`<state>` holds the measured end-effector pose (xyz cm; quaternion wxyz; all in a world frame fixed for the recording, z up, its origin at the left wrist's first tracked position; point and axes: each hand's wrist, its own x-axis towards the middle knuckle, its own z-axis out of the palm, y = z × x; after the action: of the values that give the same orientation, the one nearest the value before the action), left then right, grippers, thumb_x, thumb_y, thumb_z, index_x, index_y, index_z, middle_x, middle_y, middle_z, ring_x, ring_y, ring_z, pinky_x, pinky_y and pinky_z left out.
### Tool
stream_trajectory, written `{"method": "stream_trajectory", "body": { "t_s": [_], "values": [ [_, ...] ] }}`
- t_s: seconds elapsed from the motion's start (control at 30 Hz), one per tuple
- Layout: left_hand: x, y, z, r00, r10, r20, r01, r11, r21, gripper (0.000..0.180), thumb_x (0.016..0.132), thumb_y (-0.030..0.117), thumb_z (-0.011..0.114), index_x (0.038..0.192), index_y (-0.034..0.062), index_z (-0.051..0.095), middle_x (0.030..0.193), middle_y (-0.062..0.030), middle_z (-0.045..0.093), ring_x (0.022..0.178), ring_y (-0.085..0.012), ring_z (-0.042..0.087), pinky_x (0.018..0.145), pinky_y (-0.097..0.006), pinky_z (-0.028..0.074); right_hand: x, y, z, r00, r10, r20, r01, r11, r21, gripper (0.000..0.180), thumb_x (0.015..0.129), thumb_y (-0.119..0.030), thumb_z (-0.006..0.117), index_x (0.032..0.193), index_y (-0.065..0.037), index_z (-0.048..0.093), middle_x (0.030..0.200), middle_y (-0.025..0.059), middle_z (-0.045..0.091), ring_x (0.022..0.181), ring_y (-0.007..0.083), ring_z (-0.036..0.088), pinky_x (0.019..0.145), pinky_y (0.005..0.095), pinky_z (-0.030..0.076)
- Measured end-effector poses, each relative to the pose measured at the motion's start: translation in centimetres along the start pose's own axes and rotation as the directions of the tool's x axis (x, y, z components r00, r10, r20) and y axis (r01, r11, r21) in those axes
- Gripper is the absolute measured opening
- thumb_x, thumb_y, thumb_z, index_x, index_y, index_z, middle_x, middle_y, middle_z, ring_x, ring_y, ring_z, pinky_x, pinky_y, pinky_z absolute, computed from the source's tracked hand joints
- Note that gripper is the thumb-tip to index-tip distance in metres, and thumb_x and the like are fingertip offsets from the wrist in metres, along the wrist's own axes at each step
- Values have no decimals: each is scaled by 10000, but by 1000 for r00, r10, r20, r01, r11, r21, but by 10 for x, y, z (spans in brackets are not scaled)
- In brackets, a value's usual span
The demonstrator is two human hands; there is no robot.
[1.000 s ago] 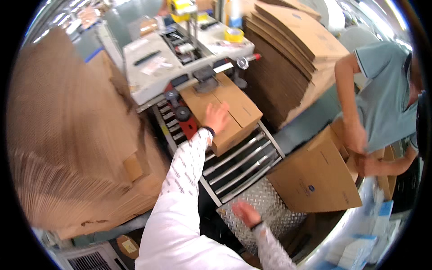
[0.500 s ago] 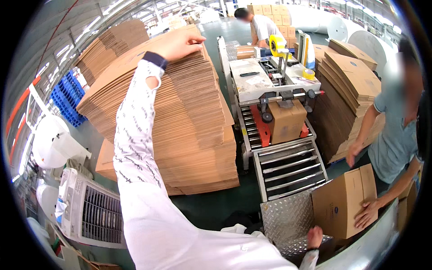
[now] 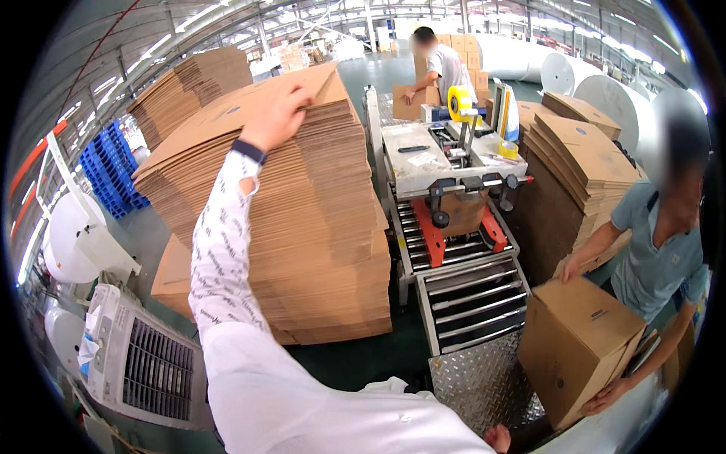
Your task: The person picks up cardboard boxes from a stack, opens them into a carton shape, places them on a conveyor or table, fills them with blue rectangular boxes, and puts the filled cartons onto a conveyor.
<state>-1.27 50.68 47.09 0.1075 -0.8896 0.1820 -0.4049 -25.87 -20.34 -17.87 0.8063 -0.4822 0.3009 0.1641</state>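
Observation:
My left hand [image 3: 276, 119], with a dark band at the wrist, is over the top of a tall stack of flattened cardboard cartons [image 3: 302, 212]. Its fingers are bent but apart, near the stack's right edge, and nothing shows gripped in them. Beside the fingertips, a corner of the top carton sheet [image 3: 324, 85] looks slightly raised. Only a small part of my right hand [image 3: 497, 437] shows at the lower edge, near the diamond-plate metal surface [image 3: 473, 378]; its fingers are mostly cut off. To its right, a co-worker's two hands hold a brown carton [image 3: 582, 340].
A roller conveyor [image 3: 473, 303] leads to a carton-taping machine [image 3: 423, 170] with a box [image 3: 461, 212] inside. Another person [image 3: 446, 72] handles cardboard behind it. More flattened cartons [image 3: 563, 174] stand right of the machine. An air cooler [image 3: 155, 363] stands at lower left, near blue pallets [image 3: 113, 170].
My left hand has drawn back from the stack's far edge, toward me and leftward. My right hand has dropped lower, mostly out of view. The co-worker has tilted and shifted the carton.

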Motion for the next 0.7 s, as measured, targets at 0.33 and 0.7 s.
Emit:
{"method": "stream_trajectory", "body": {
  "t_s": [0.33, 0.7],
  "values": [
    [152, 253, 58, 517, 759, -395, -818, 574, 31, 143, 848, 224, 554, 851, 130, 662, 703, -47, 631, 574, -187, 597, 493, -309, 460, -20, -174, 281, 626, -738, 252, 759, 501, -415, 330, 803, 9, 625, 1121, -7, 536, 1023, 45, 579, 935, 132, 543, 841, 263, 439],
    [147, 403, 281, 947, -8, -322, -309, 268, -913, 312, 970, 244, 450, 767, 48, 582, 618, -40, 559, 568, -142, 536, 528, -312, 412, -229, -172, 278, 355, -929, -108, 179, 181, -967, 191, 710, 13, 623, 898, -14, 611, 790, 140, 615, 729, 327, 610, 645, 371, 492]
  ]
}}
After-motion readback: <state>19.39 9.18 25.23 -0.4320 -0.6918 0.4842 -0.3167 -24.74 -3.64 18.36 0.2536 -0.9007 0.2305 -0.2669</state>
